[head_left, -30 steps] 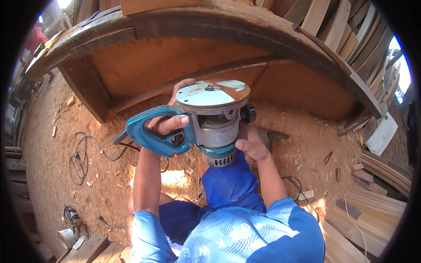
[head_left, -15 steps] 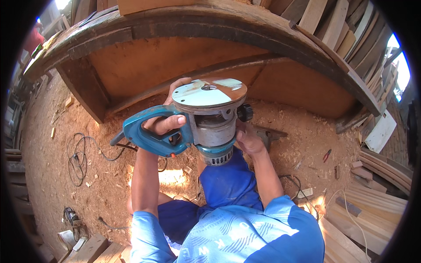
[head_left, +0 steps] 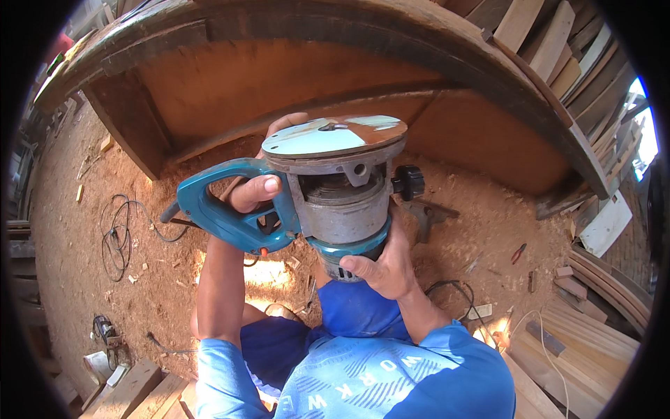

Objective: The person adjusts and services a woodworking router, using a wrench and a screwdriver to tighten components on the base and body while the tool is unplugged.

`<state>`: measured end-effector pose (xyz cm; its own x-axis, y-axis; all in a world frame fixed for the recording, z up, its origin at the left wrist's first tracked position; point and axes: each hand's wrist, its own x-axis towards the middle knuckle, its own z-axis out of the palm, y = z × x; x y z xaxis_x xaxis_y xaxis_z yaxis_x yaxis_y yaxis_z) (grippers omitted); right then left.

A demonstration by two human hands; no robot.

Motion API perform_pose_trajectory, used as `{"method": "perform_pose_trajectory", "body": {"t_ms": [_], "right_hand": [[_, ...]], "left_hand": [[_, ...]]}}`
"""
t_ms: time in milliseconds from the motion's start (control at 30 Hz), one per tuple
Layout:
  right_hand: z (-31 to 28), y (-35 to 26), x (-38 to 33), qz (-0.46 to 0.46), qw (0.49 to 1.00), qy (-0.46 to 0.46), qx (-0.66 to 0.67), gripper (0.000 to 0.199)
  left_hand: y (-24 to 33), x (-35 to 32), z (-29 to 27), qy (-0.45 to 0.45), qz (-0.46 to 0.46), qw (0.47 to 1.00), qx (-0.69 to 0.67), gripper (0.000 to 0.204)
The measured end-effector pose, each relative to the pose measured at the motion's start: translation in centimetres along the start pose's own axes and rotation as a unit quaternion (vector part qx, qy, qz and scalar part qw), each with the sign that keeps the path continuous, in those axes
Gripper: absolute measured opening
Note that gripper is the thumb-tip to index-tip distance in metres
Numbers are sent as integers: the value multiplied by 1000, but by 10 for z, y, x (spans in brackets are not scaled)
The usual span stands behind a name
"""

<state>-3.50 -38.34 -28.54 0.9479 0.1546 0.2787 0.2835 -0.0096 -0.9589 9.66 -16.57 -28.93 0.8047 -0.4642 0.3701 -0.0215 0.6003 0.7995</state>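
In front of my chest is a handheld wood router (head_left: 345,213), turned upside down. It has a grey metal body, a teal housing and handle, and a black side knob (head_left: 409,183). On top faces its round base plate (head_left: 328,137), pale green with a worn brown patch. My left hand (head_left: 258,192) is closed around the teal loop handle (head_left: 223,202), thumb on the near side, with some fingers showing behind the plate. My right hand (head_left: 387,269) grips the lower motor housing from the right, its thumb across the front. The hole in the plate is seen only at a slant.
A heavy wooden workbench (head_left: 293,70) arches across the far side. Sawdust covers the floor, with a coiled black cable (head_left: 118,237) left and red-handled pliers (head_left: 518,253) right. Boards (head_left: 586,342) lie at the right, more planks (head_left: 555,42) stand far right. A power tool (head_left: 106,332) lies lower left.
The router has come closer to me and tilted, so its plate looks flatter. My right hand has shifted down from beside the knob to the motor housing, its thumb now in front.
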Motion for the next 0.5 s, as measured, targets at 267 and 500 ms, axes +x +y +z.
{"method": "perform_pose_trajectory", "body": {"t_ms": [267, 500], "right_hand": [[-11, -4, -4, 19, 1000, 9, 17, 110], [-27, 41, 5, 83, 975, -29, 203, 125]], "left_hand": [[8, 12, 17, -45, -7, 999, 16, 118], [20, 3, 24, 12, -38, 996, 74, 118]]}}
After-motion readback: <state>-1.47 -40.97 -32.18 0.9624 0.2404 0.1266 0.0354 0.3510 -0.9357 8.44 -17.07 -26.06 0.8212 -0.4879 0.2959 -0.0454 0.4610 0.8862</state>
